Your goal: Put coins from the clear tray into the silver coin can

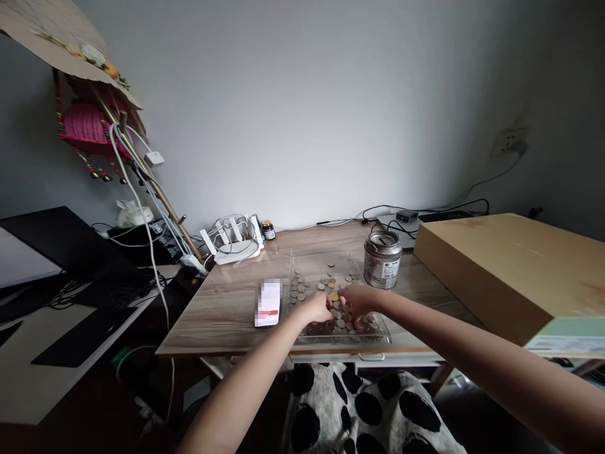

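A clear plastic tray (384, 333) lies on the wooden table (227, 309) with several coins (300, 287) spread over it, silver and a few brass ones. Both my hands reach into the tray over the coins. My left hand (317, 309) rests on the coins near the tray's middle, fingers curled down. My right hand (358, 301) is just beside it, fingers bent onto the coins. Whether either hand pinches a coin is hidden by the fingers. A metal tin with a slotted lid (382, 259) stands just behind the tray to the right.
A phone (268, 304) lies left of the tray. A white router (234, 241) and a small jar (268, 229) sit at the table's back. A large cardboard box (510, 271) fills the right side. Cables and a dark desk (57, 265) lie left. A spotted cushion (368, 410) is below.
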`<state>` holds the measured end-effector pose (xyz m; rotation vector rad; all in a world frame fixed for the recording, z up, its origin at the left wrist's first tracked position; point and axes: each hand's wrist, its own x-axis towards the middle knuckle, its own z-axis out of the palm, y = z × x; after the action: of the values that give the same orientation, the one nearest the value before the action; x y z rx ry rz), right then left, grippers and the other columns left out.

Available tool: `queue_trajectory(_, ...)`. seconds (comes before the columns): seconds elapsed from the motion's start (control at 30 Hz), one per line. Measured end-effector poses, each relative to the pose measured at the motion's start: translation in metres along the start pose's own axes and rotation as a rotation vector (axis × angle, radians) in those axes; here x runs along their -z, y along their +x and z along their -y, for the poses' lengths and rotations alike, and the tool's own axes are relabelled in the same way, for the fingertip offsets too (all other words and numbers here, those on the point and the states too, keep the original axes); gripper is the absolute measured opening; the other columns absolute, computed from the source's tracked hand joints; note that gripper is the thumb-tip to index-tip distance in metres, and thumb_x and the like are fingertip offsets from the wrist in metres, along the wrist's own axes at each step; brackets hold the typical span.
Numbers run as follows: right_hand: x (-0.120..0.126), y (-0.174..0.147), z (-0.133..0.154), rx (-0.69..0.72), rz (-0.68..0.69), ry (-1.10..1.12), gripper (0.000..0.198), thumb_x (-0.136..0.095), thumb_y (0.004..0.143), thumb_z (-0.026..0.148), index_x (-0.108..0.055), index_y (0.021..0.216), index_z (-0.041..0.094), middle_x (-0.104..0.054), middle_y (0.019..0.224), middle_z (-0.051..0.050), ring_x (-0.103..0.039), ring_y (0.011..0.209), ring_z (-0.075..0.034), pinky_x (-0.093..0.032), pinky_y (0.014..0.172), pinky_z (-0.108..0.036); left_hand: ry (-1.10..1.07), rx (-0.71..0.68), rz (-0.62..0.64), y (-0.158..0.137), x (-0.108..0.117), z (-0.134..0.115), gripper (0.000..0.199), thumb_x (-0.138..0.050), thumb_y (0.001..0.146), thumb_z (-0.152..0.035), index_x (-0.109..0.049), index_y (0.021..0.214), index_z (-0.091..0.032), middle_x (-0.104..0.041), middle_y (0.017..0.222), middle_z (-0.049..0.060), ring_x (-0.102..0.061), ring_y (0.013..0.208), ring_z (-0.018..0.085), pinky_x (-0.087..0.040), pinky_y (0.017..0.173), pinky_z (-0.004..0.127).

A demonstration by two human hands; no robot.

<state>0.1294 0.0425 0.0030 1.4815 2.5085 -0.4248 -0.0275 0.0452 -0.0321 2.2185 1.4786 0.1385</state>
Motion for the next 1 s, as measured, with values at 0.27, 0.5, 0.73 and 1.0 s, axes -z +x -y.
queue_trajectory(0.27, 0.001, -0.012, 0.0, 0.07, 0.144, -0.164, 0.031, -0.073, 0.037, 0.02, -0.062, 0.066, 0.018, -0.062, 0.071, -0.002, -0.058, 0.077, -0.021, -0.04, 0.064, -0.026, 0.045, -0.065, 0.084, -0.015, -0.001, -0.008, 0.027, -0.067, 0.052, -0.029, -0.065, 0.075, -0.018, -0.062, 0.092, 0.008, -0.058, 0.072, 0.018, -0.044, 0.062, 0.026)
queue_trajectory(0.5, 0.001, -0.013, -0.002, 0.011, 0.229, -0.022, 0.014, -0.069, 0.04, 0.016, -0.057, 0.049, 0.017, -0.057, 0.054, 0.001, -0.058, 0.066, -0.018, -0.042, 0.062, -0.027, 0.027, -0.039, 0.167, -0.014, -0.002, -0.014, 0.026, -0.067, 0.05, -0.022, -0.065, 0.076, -0.018, -0.064, 0.073, 0.004, -0.057, 0.062, 0.016, -0.044, 0.057, 0.024)
queue_trajectory(0.73, -0.004, -0.018, 0.002, -0.064, 0.364, 0.134, 0.005, -0.059, 0.048, 0.011, -0.055, 0.046, 0.012, -0.057, 0.052, -0.003, -0.059, 0.061, -0.019, -0.045, 0.059, -0.03, 0.063, -0.002, 0.154, -0.02, -0.003, -0.023, 0.011, -0.063, 0.052, -0.019, -0.064, 0.062, -0.016, -0.063, 0.063, 0.006, -0.055, 0.054, 0.016, -0.043, 0.054, 0.026)
queue_trajectory(1.0, -0.016, -0.016, -0.007, -0.005, 0.377, 0.365, 0.031, -0.056, 0.051, 0.009, -0.064, 0.08, 0.015, -0.058, 0.059, 0.003, -0.056, 0.052, -0.011, -0.046, 0.052, -0.022, 0.027, -0.041, 0.264, -0.022, 0.004, -0.024, 0.016, -0.06, 0.053, -0.017, -0.066, 0.068, -0.017, -0.064, 0.064, 0.004, -0.054, 0.056, 0.014, -0.041, 0.052, 0.022)
